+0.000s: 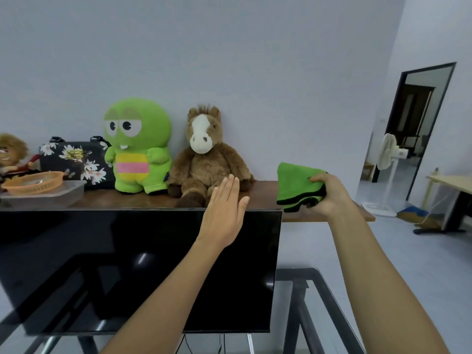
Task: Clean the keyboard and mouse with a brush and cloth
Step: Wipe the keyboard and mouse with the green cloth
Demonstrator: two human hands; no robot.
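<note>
Left hand (224, 215) flat, fingers straight, raised before the monitor (138, 272); right hand (329, 194) grips folded green cloth (296, 186) over the tabletop (265, 192) edge. Keyboard, mouse, brush not in view. Risk: cloth unfolding, snagging plush horse (204, 159).

Two hands: left (224, 213) flat and bare, right (329, 195) gripping one green cloth (296, 186). Three plush toys on one shelf (265, 190): green one (139, 146), brown horse (204, 157), a third (11, 154) cut off at the left edge. One floral bag (74, 159). One orange basket (33, 183). One dark monitor (127, 264). One fan (388, 154).
</note>
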